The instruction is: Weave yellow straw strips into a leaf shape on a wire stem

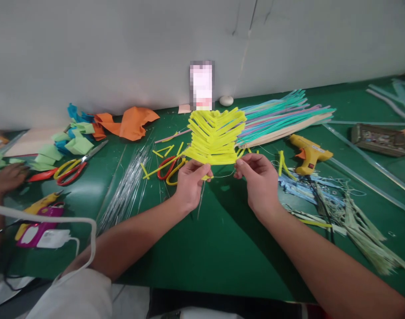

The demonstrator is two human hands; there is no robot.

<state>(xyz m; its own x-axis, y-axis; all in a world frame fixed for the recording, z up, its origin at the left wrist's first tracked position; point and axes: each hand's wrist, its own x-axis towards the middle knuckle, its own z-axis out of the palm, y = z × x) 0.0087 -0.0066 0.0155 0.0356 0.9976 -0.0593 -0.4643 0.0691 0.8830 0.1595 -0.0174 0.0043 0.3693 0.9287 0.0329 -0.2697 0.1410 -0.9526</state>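
Note:
A yellow woven strip piece (pixel 216 135), shaped like a leaf with a herringbone pattern, is held up above the green table (pixel 209 248). My left hand (pixel 190 182) pinches its lower left edge, fingers closed. My right hand (pixel 259 181) is closed in a pinch at the lower right, where a thin wire (pixel 222 176) runs between the two hands. What the right fingers grip is too small to name for sure.
Scissors (pixel 167 170) lie behind my left hand and another pair (pixel 76 166) at the left. A bundle of coloured strips (pixel 282 116), a yellow glue gun (pixel 309 153), thin wires (pixel 127 188), paper scraps (pixel 79 141). Another person's hand (pixel 6 177) is at the left edge.

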